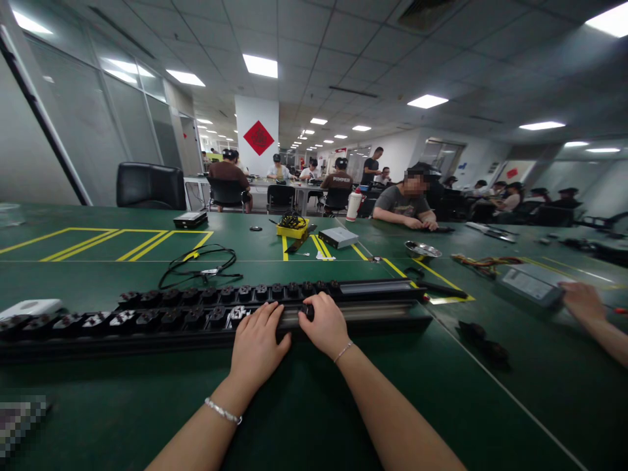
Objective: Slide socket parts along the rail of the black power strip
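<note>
Two long black metal channels lie side by side across the green table: a near channel (383,320) and a far channel (377,286). Rows of socket modules (171,318), mostly black with a few white or grey, fill their left stretches. My left hand (259,340) rests on the near channel beside the last module in its row, fingers stretched out and thumb apart. Just right of it, my right hand (324,325) pinches a small black socket module (307,311) over the bare part of that channel. Its fingers partly cover the module.
Behind the channels lie a looped black cable (199,265), a yellow box with cables (292,227), a silver drive-like box (338,237) and a metal bowl (422,249). At right, another person's hand (586,304) touches a grey power supply (530,284). Black parts (483,343) lie nearer.
</note>
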The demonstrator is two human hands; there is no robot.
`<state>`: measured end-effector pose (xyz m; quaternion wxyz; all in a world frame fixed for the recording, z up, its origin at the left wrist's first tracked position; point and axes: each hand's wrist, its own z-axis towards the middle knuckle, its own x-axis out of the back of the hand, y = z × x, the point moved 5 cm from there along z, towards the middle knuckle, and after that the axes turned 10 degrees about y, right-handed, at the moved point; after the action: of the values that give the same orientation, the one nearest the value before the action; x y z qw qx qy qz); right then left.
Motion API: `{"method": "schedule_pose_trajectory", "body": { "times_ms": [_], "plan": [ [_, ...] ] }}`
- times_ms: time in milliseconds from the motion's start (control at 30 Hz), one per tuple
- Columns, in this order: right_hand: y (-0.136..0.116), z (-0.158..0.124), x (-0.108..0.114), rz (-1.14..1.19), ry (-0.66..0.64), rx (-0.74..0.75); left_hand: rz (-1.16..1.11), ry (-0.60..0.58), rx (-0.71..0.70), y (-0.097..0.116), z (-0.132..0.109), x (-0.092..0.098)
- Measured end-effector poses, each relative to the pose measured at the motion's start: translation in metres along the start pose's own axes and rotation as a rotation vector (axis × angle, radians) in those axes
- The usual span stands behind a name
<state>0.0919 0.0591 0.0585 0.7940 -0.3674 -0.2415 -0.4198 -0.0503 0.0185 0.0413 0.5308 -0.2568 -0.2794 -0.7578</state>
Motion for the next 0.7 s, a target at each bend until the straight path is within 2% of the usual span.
{"method": "schedule_pose_trajectory", "body": {
  "times_ms": [700],
  "plan": [
    [0.0021, 0.0013, -0.0017, -0.023, 0.001, -0.038, -0.013, 0.010, -0.001, -0.0011, -0.0014, -0.0022]
  ]
}}
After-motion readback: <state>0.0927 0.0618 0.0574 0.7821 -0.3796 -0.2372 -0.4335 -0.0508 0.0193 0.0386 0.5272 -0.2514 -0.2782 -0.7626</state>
